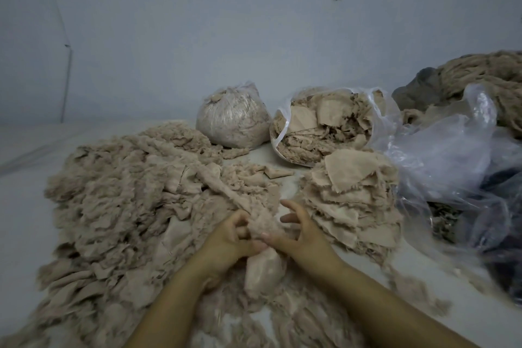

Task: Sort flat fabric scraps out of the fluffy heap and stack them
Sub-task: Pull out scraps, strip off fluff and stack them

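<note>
Left hand: the left hand point(228, 237) sits low in the middle, fingers curled and pinching the fuzzy strip of fabric point(261, 227) where it meets the other hand.
Right hand: the right hand point(300, 230) pinches the same strip between thumb and forefinger; its other fingers are spread loosely above it.
Strip: it runs from the hands up and left across the heap, and a smoother folded end hangs just below the hands.
Fluffy heap: the beige fluffy heap point(118, 206) covers the left and near part of the pale floor point(25, 206).
Stack: the stack of flat scraps point(353, 195) stands just right of the hands, frayed edges layered.
Far side: a tied plastic bag point(233, 118) and, right of it, an open bag of scraps point(324, 127).
Right edge: crumpled clear plastic point(452, 150) lies in front of a brown fibre pile point(485, 70).
</note>
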